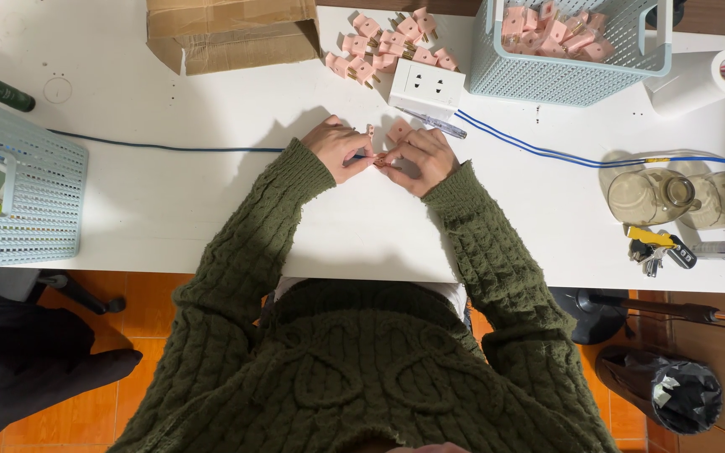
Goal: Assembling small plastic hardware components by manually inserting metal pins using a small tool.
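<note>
- Head view: the left hand (339, 149) and right hand (419, 159) meet near the middle of the white table (169, 201), fingertips pressed together.
- Grip state: both hands are closed in a pinch on one small pink plug part (381, 159), mostly hidden by the fingers; exactly how each finger sits cannot be told.
- Two further pink parts (398, 130) lie just beyond the hands, beside a pen-like tool (434, 122).
- A white socket block (426, 86) and a loose pile of pink plugs (388, 46) sit toward the far edge; a mesh basket (564, 71) holds more.
- Risk: the small part may slip from the pinch and drop among the loose parts.
- Risk: the blue cable (539, 144) near the right sleeve may snag and drag the socket block.
</note>
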